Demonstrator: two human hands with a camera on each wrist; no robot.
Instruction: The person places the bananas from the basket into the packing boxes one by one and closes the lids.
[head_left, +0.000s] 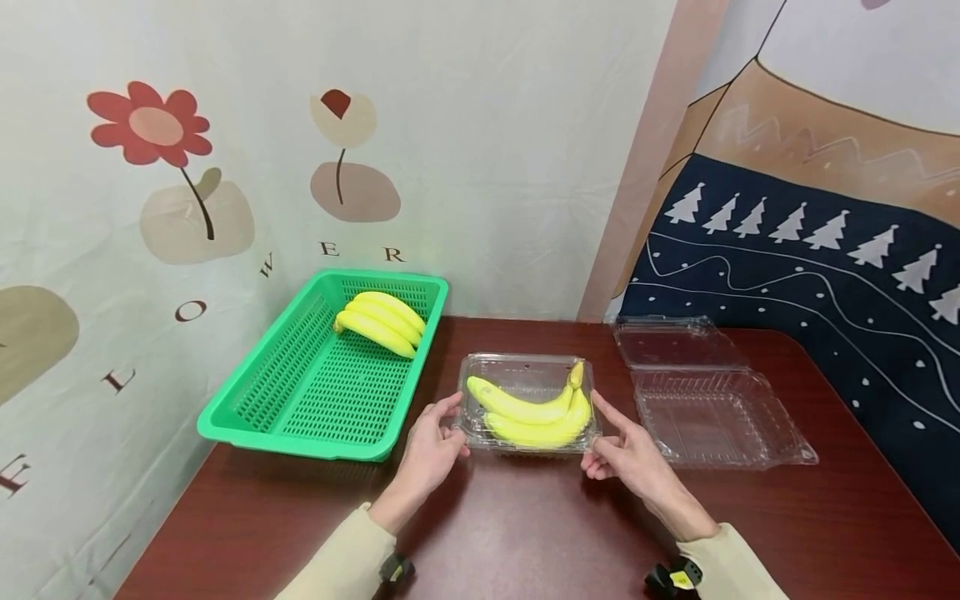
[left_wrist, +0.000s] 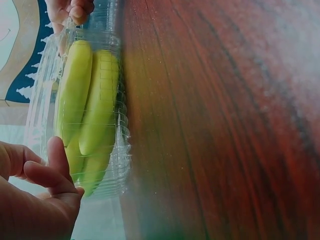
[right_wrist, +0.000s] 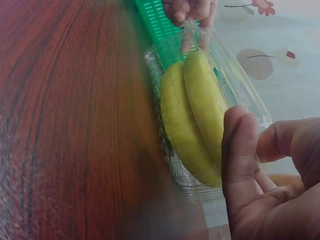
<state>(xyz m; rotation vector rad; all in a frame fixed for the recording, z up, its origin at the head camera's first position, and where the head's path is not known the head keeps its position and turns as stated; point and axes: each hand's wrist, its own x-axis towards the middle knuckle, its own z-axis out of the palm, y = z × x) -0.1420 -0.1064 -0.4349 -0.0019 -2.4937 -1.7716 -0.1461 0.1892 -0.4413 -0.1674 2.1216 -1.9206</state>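
A clear plastic clamshell box (head_left: 525, 367) with a small bunch of bananas (head_left: 536, 417) inside sits on the table in front of me. Its see-through lid lies over the fruit. My left hand (head_left: 431, 446) pinches the box's left front corner, index finger reaching along the side. At the opposite corner my right hand (head_left: 626, 458) grips the rim between thumb and fingers, its index finger stretched along the right side. The left wrist view shows the bananas (left_wrist: 100, 100) through the ribbed wall, close to the left fingertips (left_wrist: 59, 155). The right wrist view shows the right fingers (right_wrist: 240, 150) at the rim.
A green plastic basket (head_left: 251, 429) holding another banana bunch (head_left: 378, 321) stands to the left. To the right lies a second clear clamshell box (head_left: 712, 417), opened out flat. The brown table (head_left: 510, 533) meets printed cloth (head_left: 510, 275) at the back.
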